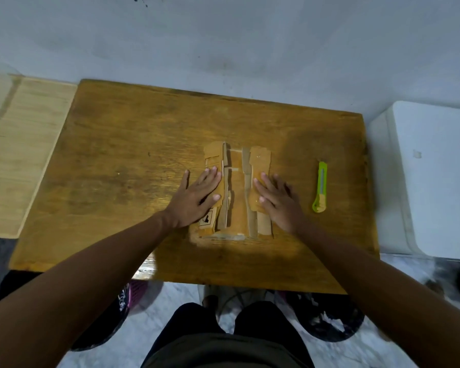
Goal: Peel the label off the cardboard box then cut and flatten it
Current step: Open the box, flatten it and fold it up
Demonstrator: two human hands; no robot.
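The cardboard box (237,192) lies opened out and nearly flat in the middle of the brown wooden table (122,160), its flaps spread to left and right. My left hand (197,199) rests palm down on the left flap, fingers spread. My right hand (275,199) lies flat on the right flap in the same way. Neither hand holds anything. A black printed symbol (206,219) shows on the cardboard just below my left wrist. A green utility knife (320,187) lies on the table to the right of my right hand, a short gap away.
A lighter wooden surface (19,155) adjoins the table on the left. A white box-like object (433,176) stands at the right. The wall (223,35) runs behind the table. Below the near edge are my legs and dark objects on a pale floor.
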